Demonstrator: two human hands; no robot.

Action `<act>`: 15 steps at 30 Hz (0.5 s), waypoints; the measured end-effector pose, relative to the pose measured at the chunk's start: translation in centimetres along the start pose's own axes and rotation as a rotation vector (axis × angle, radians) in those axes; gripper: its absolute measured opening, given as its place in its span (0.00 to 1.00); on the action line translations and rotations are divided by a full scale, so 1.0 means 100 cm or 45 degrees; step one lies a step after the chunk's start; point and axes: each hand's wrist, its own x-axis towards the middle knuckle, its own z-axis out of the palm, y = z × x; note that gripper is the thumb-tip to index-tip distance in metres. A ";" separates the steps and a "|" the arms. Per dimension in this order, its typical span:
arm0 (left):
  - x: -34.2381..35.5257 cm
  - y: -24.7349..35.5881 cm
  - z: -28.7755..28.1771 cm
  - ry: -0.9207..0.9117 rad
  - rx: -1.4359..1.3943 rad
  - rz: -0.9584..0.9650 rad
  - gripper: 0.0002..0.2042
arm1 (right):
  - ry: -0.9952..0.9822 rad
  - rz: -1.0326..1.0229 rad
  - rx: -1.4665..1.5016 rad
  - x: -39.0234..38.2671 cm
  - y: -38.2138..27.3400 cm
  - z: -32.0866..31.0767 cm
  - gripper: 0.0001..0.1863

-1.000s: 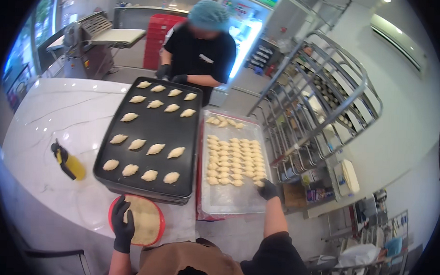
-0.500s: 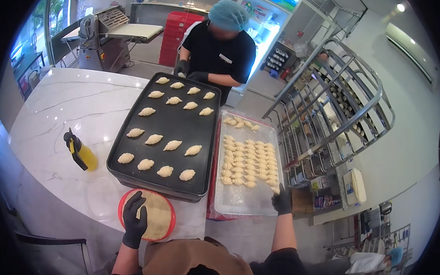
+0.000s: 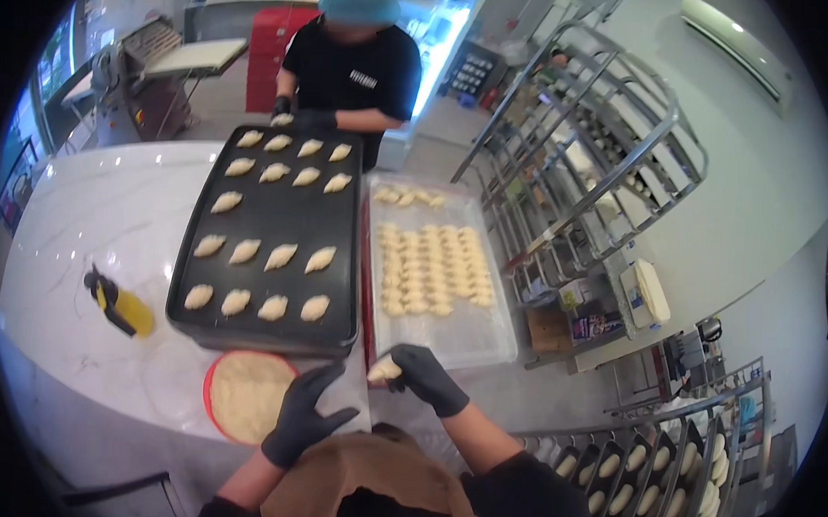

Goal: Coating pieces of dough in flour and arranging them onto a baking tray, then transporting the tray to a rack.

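In my right hand [image 3: 425, 376], gloved in black, is a pale raw croissant [image 3: 385, 368], pinched just off the near edge of the clear plastic tray [image 3: 470, 342]. Tight rows of raw croissants [image 3: 430, 268] fill the middle of that tray. My left hand [image 3: 306, 417], also gloved, is empty with thumb and fingers apart, beside a red bowl [image 3: 210, 399] holding a pale, crumbly topping [image 3: 252, 394]. Beyond the bowl, a stack of black baking trays [image 3: 279, 219] carries spaced-out raw croissants [image 3: 245, 252] on its top tray.
A yellow spray bottle [image 3: 125, 308] stands on the marble table [image 3: 68, 237]. Across the trays, a co-worker [image 3: 352, 74] in black gloves handles a croissant. Metal racks [image 3: 608, 174] rise at the right; another rack with loaded trays [image 3: 643, 476] is at lower right.
My right hand has come from the plastic tray's right side toward me, bringing a croissant. My left hand has moved off the bowl to its right. The view has shifted.
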 end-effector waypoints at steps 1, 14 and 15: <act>0.010 -0.004 0.002 0.020 -0.011 0.036 0.34 | -0.031 0.093 0.214 0.003 -0.009 0.011 0.14; 0.009 -0.020 -0.020 0.185 0.015 0.244 0.33 | -0.325 0.034 -0.096 0.017 -0.054 0.077 0.35; 0.003 -0.022 -0.021 0.162 0.096 0.249 0.32 | -0.336 0.018 -0.125 0.017 -0.053 0.081 0.35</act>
